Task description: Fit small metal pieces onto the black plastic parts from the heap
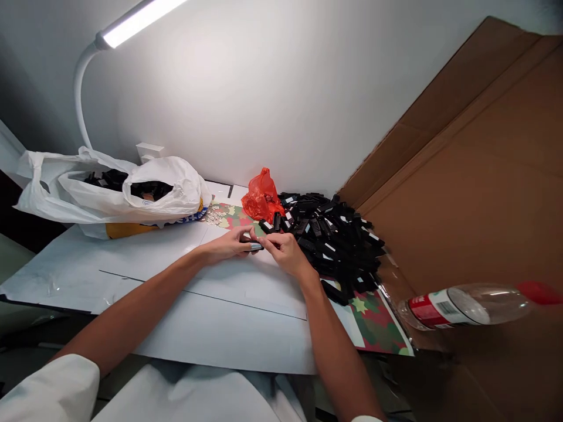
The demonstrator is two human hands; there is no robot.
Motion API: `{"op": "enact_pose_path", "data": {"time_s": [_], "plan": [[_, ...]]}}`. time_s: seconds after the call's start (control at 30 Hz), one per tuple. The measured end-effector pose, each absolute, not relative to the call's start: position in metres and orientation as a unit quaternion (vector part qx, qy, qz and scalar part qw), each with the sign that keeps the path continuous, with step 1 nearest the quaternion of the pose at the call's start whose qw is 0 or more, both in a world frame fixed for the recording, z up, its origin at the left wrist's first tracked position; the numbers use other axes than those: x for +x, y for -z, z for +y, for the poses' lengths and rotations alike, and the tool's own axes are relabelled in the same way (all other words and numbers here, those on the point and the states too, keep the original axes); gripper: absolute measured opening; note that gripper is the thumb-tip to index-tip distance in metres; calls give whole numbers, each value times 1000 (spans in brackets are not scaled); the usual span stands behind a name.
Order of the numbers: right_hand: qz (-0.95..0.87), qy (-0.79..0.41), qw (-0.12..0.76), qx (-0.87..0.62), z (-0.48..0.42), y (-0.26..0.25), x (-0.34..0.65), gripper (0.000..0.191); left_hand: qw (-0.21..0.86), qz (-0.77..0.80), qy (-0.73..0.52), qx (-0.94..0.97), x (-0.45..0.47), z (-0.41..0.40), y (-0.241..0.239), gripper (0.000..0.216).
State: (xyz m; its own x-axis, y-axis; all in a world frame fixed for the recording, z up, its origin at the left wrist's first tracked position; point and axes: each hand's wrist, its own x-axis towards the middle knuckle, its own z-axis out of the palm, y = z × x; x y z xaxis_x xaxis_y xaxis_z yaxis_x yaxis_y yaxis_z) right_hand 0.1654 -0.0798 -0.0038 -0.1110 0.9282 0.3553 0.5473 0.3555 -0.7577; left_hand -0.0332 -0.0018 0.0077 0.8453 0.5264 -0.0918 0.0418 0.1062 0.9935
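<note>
My left hand (pixel 231 244) and my right hand (pixel 285 251) meet over the white sheet (pixel 211 305), fingers pinched together. Between the fingertips sits a small dark and metallic part (pixel 256 245), held from both sides. A second small black piece seems to sit in my right fingers, though I cannot make it out clearly. Just right of my right hand lies a big heap of black plastic parts (pixel 338 237) with white labels. Both forearms reach in from the lower edge, with white sleeves.
A white plastic bag (pixel 132 190) holding black parts lies at the left, and an orange bag (pixel 261 196) behind my hands. Small pale bits (pixel 214 215) are scattered near it. A lamp (pixel 109 35) arches overhead. Brown cardboard (pixel 475 193) stands at the right, with a plastic bottle (pixel 461 306).
</note>
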Motion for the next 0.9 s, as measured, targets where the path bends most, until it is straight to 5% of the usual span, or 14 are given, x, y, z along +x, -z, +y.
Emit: {"op": "enact_pose_path", "data": {"time_s": [0.17,0.63,0.8,0.9], "plan": [[-704,-229,417,-527,-75,8,167,59,712,234,-196,632,-28,2,-1,45],[-556,-188,601,-543,-73,10,164,46,688,257,-314,602,-21,3,18,44],[-601,-235,525,-555,-53,6,165,48,511,231,-371,740,-30,2,23,19],[-650,-292,425,-558,-33,-3,161,49,463,166,-373,787,-34,-5,19,23]]}}
